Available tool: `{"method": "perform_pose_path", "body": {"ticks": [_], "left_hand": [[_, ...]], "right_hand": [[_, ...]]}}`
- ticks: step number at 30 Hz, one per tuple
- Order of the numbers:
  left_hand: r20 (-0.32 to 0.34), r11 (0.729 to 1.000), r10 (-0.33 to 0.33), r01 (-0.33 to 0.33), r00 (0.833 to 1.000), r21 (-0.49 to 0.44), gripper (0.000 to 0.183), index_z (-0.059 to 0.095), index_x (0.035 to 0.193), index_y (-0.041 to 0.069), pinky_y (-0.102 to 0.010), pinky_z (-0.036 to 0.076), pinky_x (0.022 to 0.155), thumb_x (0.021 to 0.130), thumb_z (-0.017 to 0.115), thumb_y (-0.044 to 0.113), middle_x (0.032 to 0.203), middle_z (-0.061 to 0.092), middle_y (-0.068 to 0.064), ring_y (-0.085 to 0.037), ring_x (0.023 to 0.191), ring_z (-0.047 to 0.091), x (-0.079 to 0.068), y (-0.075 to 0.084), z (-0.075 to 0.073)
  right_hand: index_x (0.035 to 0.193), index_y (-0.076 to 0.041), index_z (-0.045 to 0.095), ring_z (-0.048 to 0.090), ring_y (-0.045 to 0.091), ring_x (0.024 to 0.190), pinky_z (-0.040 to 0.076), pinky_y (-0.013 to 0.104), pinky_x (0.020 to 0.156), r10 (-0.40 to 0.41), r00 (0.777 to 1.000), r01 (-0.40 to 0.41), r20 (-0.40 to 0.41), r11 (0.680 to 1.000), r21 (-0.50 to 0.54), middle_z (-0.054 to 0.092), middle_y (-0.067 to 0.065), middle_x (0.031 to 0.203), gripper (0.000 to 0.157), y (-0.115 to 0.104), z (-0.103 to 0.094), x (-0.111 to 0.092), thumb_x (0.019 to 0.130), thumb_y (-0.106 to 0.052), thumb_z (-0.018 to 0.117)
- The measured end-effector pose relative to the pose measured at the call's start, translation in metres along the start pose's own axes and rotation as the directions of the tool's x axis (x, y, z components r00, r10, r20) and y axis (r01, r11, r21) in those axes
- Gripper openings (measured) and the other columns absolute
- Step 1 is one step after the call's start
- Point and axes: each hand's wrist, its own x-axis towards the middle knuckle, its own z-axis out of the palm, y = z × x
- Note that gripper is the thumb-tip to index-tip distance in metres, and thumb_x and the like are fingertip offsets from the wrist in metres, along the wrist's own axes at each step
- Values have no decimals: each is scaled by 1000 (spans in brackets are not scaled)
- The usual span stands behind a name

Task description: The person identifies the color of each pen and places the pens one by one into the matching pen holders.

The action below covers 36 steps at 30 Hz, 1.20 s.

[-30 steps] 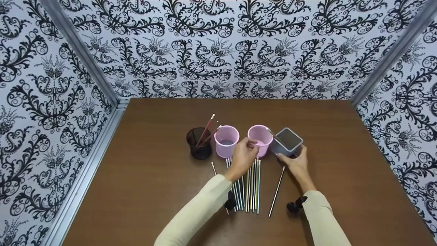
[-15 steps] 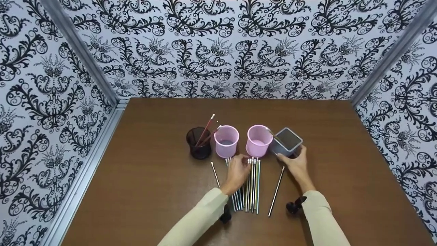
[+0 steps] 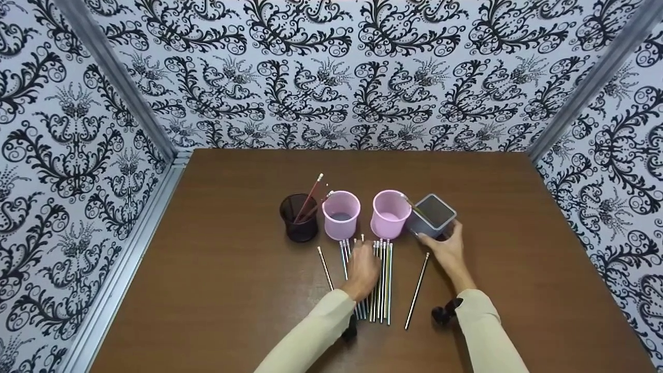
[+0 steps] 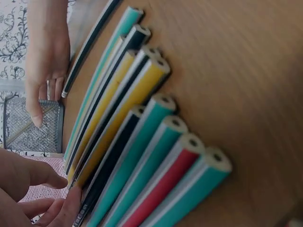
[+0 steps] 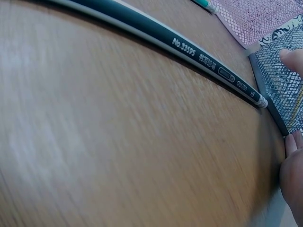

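My left hand [image 3: 362,267] is over the row of pencils [image 3: 384,290] in front of the cups. In the left wrist view its thumb and a fingertip pinch at the far end of a yellow pencil [image 4: 127,118], among green, dark and red ones lying side by side. My right hand [image 3: 449,251] holds the square grey mesh pencil holder [image 3: 426,230] by its near right side, thumb on the mesh and fingers around the edge. One pencil [image 3: 412,204] leans inside that holder. Near it on the table lies a dark green pencil [image 5: 208,64] with a silver stripe.
Two pink mesh cups [image 3: 341,230] stand side by side, left of the grey holder. Left of them is a black mesh cup [image 3: 300,232] with red pencils [image 3: 309,199] sticking up. A lone pencil [image 3: 325,265] lies left of the row. Patterned walls [image 3: 331,103] enclose the table.
My left hand has come back from above the right pink cup to the middle of the pencil row, where its fingers have closed on a pencil. My right hand has stayed on the holder.
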Motion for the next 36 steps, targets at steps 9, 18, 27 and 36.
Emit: {"method": "perform_pose_path", "body": {"ticks": [9, 18, 27, 36], "left_hand": [[37, 996, 21, -24, 999, 81, 12, 67, 88, -5, -37, 59, 69, 78, 62, -10, 86, 64, -17, -31, 78, 68, 6, 1, 2], [-17, 939, -2, 7, 1000, 343, 13, 70, 93, -3, -34, 59, 68, 83, 64, -7, 86, 69, -15, -27, 77, 71, 15, 8, 18], [-28, 970, -68, 72, 997, 233, 9, 68, 87, -4, -38, 59, 66, 78, 67, -6, 83, 70, -18, -31, 77, 72, 19, 11, 12], [26, 991, -137, 137, 990, -9, 16, 64, 90, -2, -47, 58, 71, 75, 67, -5, 89, 66, -20, -38, 81, 70, 23, 13, -4]], "right_hand": [[150, 1, 23, 45, 35, 136, 33, 42, 117, -9, 1000, 9, -8, 1000, 1, 43, 27, 148, 93, 0, 1, 1, 78, -5, 82], [150, 0, 23, 45, 34, 137, 34, 40, 116, -11, 1000, 11, -5, 1000, 22, 42, 26, 149, 93, -1, 2, 0, 79, -4, 82], [150, 1, 22, 44, 33, 136, 35, 34, 112, -7, 1000, 7, 4, 1000, 21, 41, 26, 147, 92, 0, 2, -1, 79, -3, 81], [148, 3, 22, 44, 36, 136, 34, 41, 116, -12, 1000, 12, 2, 1000, 17, 42, 28, 146, 91, 0, 2, 1, 79, -3, 81]]}}
